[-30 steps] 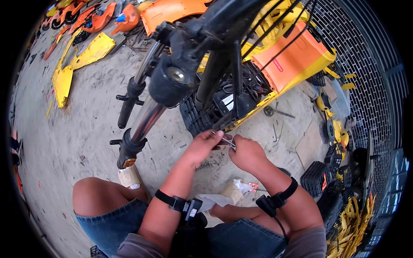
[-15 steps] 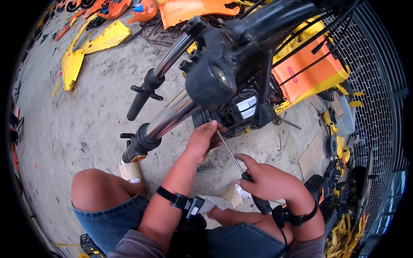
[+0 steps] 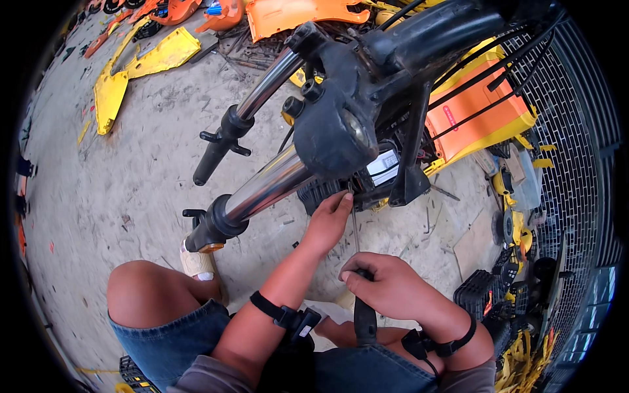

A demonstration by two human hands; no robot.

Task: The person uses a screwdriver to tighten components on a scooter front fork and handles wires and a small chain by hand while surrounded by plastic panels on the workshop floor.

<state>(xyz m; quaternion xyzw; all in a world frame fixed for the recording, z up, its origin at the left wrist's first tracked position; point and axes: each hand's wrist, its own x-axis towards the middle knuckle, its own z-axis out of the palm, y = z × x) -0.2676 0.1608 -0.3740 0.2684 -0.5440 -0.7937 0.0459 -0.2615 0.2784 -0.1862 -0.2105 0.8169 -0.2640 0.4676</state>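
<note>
A long screwdriver stands nearly upright, its black handle point(image 3: 365, 322) in my right hand point(image 3: 391, 283), whose fingers curl around the top of the grip. Its thin metal shaft point(image 3: 356, 230) runs up to the machine's lower body. My left hand point(image 3: 332, 219) is closed by the shaft's far end, thumb and fingers pinched together at the black ribbed part point(image 3: 320, 196); what they pinch is hidden. Above both hands looms the front fork point(image 3: 268, 183) of a scooter-like frame, with two chrome tubes and black lower legs. A pale box-shaped part point(image 3: 384, 166) sits inside the body.
Black cables point(image 3: 485, 78) hang at the upper right before an orange and yellow panel point(image 3: 478, 108). Yellow plastic pieces point(image 3: 111, 101) lie on the sandy floor point(image 3: 124, 190) at the left. Black crates point(image 3: 475, 291) and scrap line the right side, by a brick-patterned wall point(image 3: 567, 150).
The screwdriver has swung from slanted to nearly upright, its handle moving left with my right hand. My left hand has shifted slightly right. The fork appears a little farther right.
</note>
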